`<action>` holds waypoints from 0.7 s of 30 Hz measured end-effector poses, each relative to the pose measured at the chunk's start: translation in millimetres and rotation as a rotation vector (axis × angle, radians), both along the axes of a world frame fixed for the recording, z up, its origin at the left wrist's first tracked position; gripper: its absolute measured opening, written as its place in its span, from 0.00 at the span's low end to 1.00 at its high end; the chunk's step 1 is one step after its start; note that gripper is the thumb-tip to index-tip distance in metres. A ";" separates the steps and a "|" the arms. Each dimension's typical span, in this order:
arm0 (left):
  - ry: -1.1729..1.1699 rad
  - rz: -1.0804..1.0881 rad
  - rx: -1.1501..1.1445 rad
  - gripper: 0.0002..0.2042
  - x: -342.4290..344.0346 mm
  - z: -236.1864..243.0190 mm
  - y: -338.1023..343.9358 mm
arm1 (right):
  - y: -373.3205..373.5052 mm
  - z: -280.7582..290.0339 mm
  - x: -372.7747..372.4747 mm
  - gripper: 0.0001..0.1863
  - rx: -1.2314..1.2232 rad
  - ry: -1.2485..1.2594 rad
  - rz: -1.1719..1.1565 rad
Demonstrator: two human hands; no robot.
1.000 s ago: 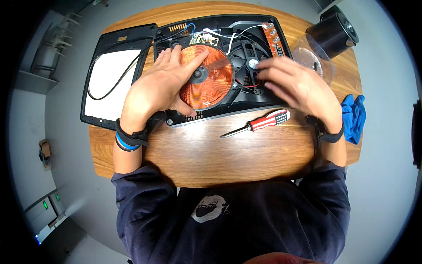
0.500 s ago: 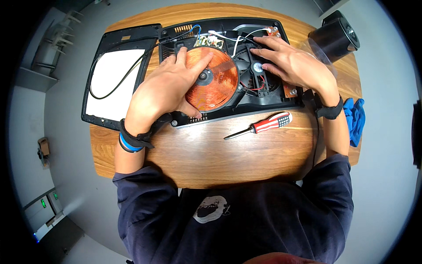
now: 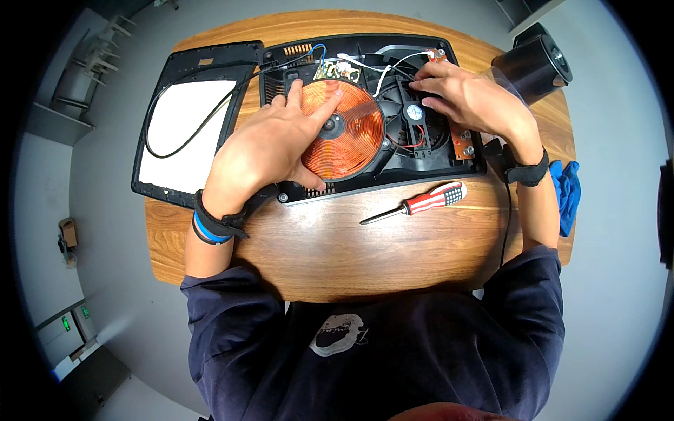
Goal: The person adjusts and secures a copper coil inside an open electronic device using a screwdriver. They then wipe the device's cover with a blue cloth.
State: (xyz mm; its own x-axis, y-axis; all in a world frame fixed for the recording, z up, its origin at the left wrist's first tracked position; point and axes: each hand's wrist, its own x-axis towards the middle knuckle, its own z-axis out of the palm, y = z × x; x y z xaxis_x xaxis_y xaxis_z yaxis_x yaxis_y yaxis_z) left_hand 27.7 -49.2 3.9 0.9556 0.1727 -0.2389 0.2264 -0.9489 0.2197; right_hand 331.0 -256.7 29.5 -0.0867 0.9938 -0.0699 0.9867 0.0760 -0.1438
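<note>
An induction cooker's black base [image 3: 309, 195] lies opened on the table, its inside facing up. My left hand [image 3: 263, 144] rests spread over the left part of the round copper coil [image 3: 354, 144], thumb near the base's front edge and fingers on the coil's far left side. To the right of the coil sits a black cooling fan [image 3: 415, 112] with a round label and red and black wires. My right hand [image 3: 477, 98] reaches over the fan's far right side, fingers bent and thumb apart from them. Whether its fingertips touch the fan is hard to see.
The cooker's top cover [image 3: 158, 184], with a white panel [image 3: 179, 133], lies at the left under a black cable [image 3: 146, 133]. Nearer me is a red-and-white-handled screwdriver [image 3: 435, 198]. A dark cylindrical container [image 3: 530, 70] and a blue cloth [image 3: 566, 196] are at the right.
My right hand has drawn slightly right on the fan, its fingers more bent and closer together. My left hand stays spread on the coil. The whole view has shifted a little.
</note>
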 end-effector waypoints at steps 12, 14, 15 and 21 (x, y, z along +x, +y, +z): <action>-0.053 -0.012 -0.077 0.65 -3.8 6.5 8.3 | 10.2 3.7 7.3 0.23 0.152 -0.058 0.009; -0.071 -0.007 -0.095 0.58 -3.7 9.1 12.7 | 14.3 7.0 10.2 0.22 0.060 -0.074 0.025; -0.077 0.000 -0.094 0.53 -3.4 10.5 16.0 | 17.5 9.4 11.5 0.22 -0.012 -0.085 -0.004; -0.193 -0.025 0.022 0.35 0.1 9.2 41.4 | 65.7 16.3 6.7 0.18 0.041 -0.016 0.115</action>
State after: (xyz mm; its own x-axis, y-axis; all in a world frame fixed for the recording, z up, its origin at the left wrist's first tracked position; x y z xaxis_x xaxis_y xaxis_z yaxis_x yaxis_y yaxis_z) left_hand 27.8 -7.7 13.1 0.9874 0.1511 -0.0469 0.1580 -0.9587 0.2363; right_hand 337.7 -190.9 45.8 -0.2000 0.9793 -0.0317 0.9732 0.1948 -0.1221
